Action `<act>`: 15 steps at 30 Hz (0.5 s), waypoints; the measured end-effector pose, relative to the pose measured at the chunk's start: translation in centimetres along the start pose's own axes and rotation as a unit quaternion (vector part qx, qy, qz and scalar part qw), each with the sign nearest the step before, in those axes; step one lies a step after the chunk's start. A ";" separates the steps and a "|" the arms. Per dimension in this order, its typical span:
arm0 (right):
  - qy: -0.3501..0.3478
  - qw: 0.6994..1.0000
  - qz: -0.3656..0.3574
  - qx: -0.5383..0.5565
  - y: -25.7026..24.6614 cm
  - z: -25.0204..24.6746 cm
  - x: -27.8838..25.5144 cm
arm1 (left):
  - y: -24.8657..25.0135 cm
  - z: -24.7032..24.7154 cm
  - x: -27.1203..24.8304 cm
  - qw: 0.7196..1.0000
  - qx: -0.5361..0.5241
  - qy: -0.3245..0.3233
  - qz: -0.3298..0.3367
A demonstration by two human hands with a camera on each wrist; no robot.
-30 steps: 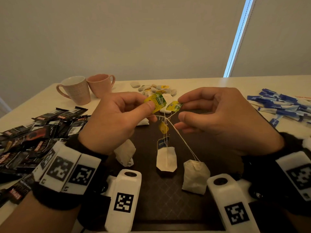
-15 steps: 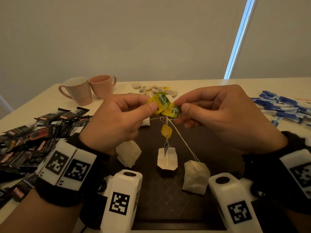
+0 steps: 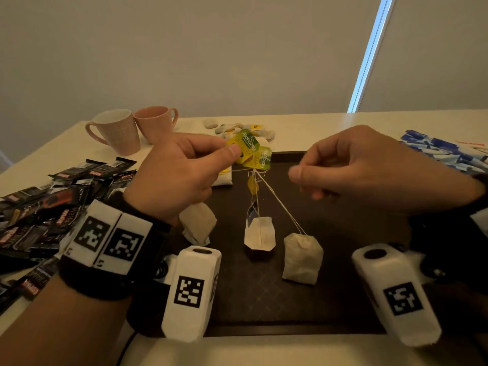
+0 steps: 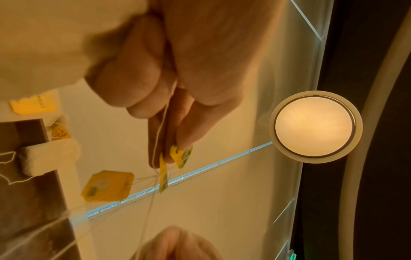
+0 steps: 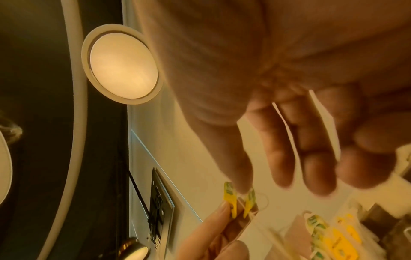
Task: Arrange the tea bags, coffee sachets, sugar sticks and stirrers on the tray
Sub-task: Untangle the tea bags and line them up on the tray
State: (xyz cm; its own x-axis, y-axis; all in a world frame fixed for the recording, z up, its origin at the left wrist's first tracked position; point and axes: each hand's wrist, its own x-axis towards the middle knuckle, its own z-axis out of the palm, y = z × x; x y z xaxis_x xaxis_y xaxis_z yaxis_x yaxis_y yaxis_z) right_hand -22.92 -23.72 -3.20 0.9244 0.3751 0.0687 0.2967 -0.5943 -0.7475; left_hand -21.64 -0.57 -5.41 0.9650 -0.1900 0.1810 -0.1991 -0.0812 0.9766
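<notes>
My left hand [image 3: 235, 151] pinches a yellow-green tea tag [image 3: 247, 147] between thumb and forefinger above the dark brown tray [image 3: 264, 299]. A second tag [image 3: 262, 158] hangs tangled beside it. Thin strings run down from the tags to two pale tea bags [image 3: 260, 233] [image 3: 302, 257] low over the tray; whether they touch it I cannot tell. A third bag [image 3: 198, 223] sits under my left wrist. My right hand [image 3: 297, 175] hovers to the right of the tags with relaxed fingers [image 5: 278, 167] and holds nothing. The left wrist view shows the pinched tag [image 4: 181, 154].
Black coffee sachets [image 3: 52, 202] are heaped at the left of the table. Two pink mugs [image 3: 116, 130] [image 3: 155, 122] stand at the back left. More tea bags [image 3: 243, 129] lie behind the tray. Blue sugar sticks [image 3: 443, 154] lie at the right.
My right hand let go of the second tag and drew back to the right. My left hand keeps its pinch on the tag, and the bags still hang below.
</notes>
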 end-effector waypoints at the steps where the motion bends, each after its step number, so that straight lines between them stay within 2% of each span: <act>1: -0.037 0.999 0.011 -0.035 0.0 -0.4 -0.3 | -0.1 0.0 0.1 1.000 0.001 0.001 0.002; 4: -0.122 0.988 0.030 -0.090 0.3 -0.9 -0.9 | -0.2 0.0 0.1 1.000 0.003 -0.004 0.006; 8: -0.198 0.973 0.053 -0.103 0.7 -0.4 -1.0 | -0.2 0.1 0.2 1.000 -0.005 -0.003 0.002; 11: -0.222 0.968 0.058 -0.104 0.8 0.0 -1.0 | -0.2 0.2 0.2 1.000 -0.006 -0.004 -0.002; 15: -0.222 0.970 0.029 -0.096 1.0 -0.1 -1.3 | -0.3 0.1 0.3 1.000 -0.006 -0.004 -0.004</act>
State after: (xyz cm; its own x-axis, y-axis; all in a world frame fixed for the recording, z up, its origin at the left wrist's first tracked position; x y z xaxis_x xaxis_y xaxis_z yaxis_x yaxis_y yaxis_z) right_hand -23.76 -24.87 -3.93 0.7597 0.5808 -0.2924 0.3257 -0.7291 -0.6020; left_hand -21.36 -0.69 -5.65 0.9650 -0.1976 0.1725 -0.1897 -0.0715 0.9792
